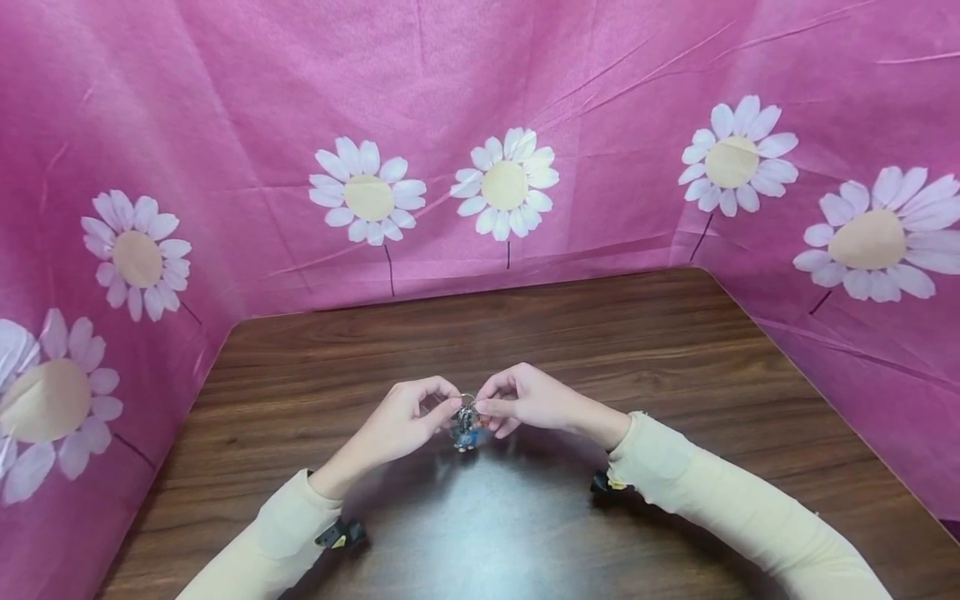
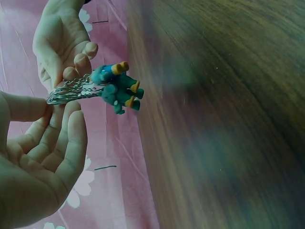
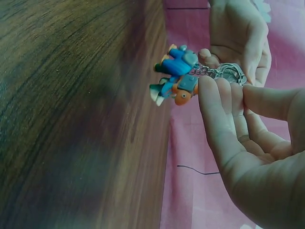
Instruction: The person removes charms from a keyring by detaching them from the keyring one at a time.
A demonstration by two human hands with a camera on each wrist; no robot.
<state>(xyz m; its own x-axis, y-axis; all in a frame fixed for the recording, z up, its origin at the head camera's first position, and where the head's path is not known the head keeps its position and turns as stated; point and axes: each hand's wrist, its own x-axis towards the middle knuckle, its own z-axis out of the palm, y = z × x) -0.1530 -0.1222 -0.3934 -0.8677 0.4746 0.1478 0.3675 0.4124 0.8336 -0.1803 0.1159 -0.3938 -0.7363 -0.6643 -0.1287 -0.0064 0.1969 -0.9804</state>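
Note:
A bunch of keychains (image 1: 467, 423) hangs between the two hands above the table. Its metal rings (image 3: 229, 72) and chains are gathered at the top, and small figures (image 2: 119, 88) in blue, green and orange dangle below. On one side, the left hand (image 1: 416, 418) pinches a ring between thumb and forefinger. Opposite it, the right hand (image 1: 525, 398) pinches the rings the same way, its other fingers loosely bent behind. In the right wrist view an orange figure (image 3: 185, 90) hangs beside a blue one (image 3: 176, 64). Which ring each hand holds cannot be told.
The brown wooden table (image 1: 600, 350) lies under both hands. A pink cloth (image 1: 585, 75) with white daisies surrounds its back and sides. Black straps with small devices (image 1: 341, 533) sit at both wrists, below cream sleeves (image 1: 720, 483).

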